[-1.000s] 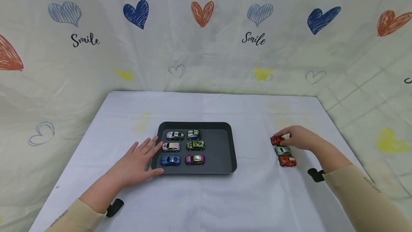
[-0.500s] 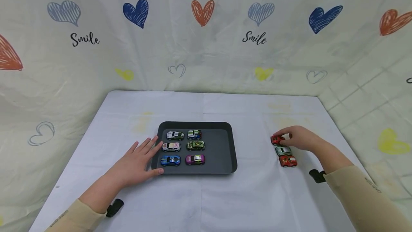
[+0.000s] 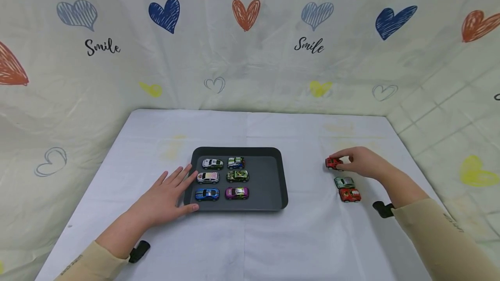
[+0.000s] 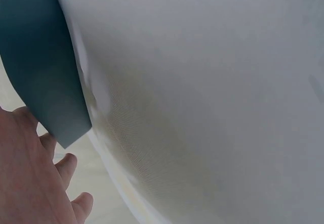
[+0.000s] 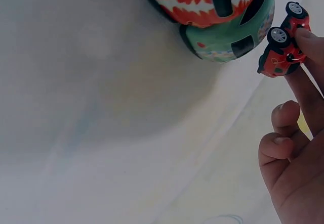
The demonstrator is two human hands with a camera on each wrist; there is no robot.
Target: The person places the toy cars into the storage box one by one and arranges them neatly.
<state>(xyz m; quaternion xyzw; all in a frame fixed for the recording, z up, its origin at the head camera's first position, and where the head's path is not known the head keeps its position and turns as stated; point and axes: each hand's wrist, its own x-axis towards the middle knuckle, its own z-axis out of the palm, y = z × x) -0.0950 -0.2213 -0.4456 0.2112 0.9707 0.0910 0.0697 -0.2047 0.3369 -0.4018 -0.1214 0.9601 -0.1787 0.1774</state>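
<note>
My right hand (image 3: 361, 162) pinches a red toy car (image 3: 333, 163) between thumb and fingers; in the right wrist view that red car (image 5: 286, 44) shows its wheels and is raised off the cloth. Just nearer to me, a pale green toy car (image 3: 344, 182) and another red toy car (image 3: 350, 194) stand side by side, touching. My left hand (image 3: 166, 198) lies with spread, straight fingers at the left edge of a dark grey tray (image 3: 267, 181). In the left wrist view, the fingers (image 4: 66, 168) are beside the tray's wall (image 4: 45, 62).
Several toy cars occupy the tray's left and middle in two columns, among them a blue car (image 3: 207, 194), a purple car (image 3: 236, 193) and a camouflage car (image 3: 237, 176). A white cloth (image 3: 297, 237) covers the table. Behind it hangs a heart-patterned sheet (image 3: 265, 68).
My right hand has lifted the red car away from the pale green one, moving it slightly up and left in the head view. The left hand and the tray have stayed put.
</note>
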